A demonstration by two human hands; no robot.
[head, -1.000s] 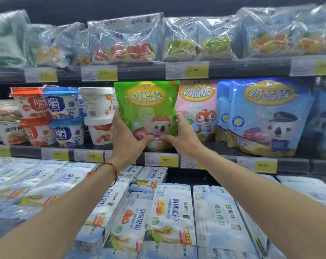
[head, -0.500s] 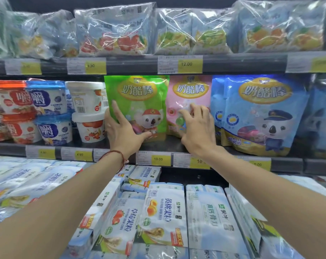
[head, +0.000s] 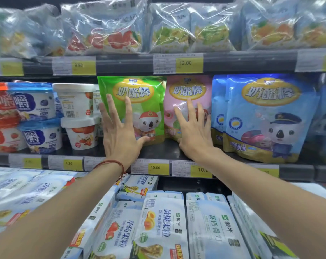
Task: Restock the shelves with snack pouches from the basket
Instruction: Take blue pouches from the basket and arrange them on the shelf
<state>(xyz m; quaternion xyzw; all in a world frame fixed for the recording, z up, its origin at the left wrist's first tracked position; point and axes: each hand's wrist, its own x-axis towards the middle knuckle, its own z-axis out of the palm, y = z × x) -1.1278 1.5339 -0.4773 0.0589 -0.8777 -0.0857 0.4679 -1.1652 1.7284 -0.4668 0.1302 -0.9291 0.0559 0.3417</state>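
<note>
Several flat white packs [head: 162, 221] lie in the lower tier, nearest | left hand [head: 119, 135] flat, fingers spread, on green pouch [head: 147, 101] | right hand [head: 193, 131] likewise splayed on pink pouch [head: 188, 88] | both pouches upright on middle shelf [head: 158, 148], long axis vertical, fronts facing out, blue pouch [head: 270, 116] beside pink | clear bags [head: 106, 28] on top shelf, farthest

Cool, even light; glare streaks the clear bags [head: 106, 28] on the top shelf [head: 124, 63]; the green pouch [head: 151, 101] looks sharp, outer edges bend and blur.
</note>
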